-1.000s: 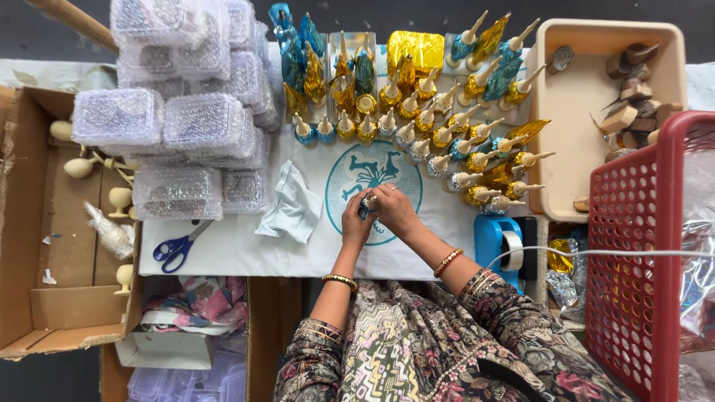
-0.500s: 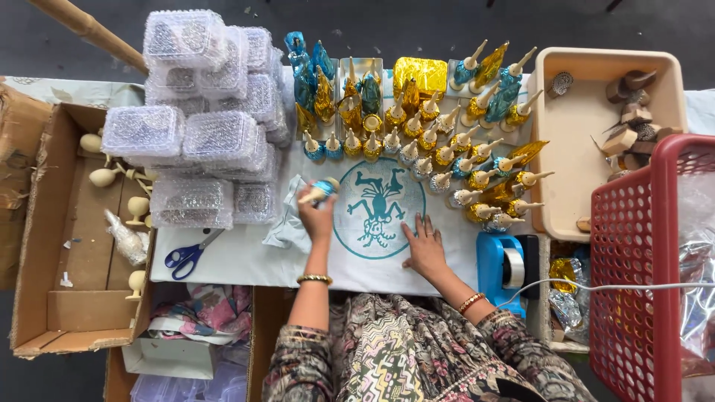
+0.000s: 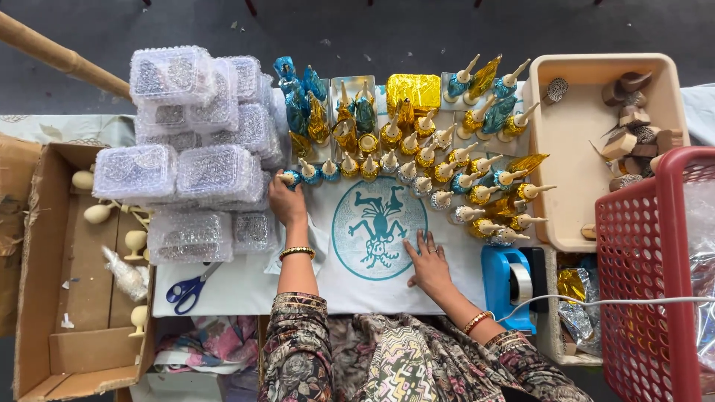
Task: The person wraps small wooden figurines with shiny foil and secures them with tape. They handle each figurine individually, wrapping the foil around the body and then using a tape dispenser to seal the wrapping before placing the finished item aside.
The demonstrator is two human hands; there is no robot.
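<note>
One blue foil-wrapped goblet [image 3: 290,178] is clasped in the left hand [image 3: 285,202] beside seven bubble-wrap packs [image 3: 190,175] (roughly counted); the right hand [image 3: 428,262] is spread flat, empty, on the white cloth [image 3: 328,253].

The two hands, joined over the round teal print [image 3: 378,228] a second ago, are now apart. The left hand [image 3: 287,202] has carried a small blue foil-wrapped goblet [image 3: 289,178] out to the left end of the front row, while the right hand [image 3: 428,262] has dropped flat onto the counter [image 3: 246,286] beside the print.
</note>
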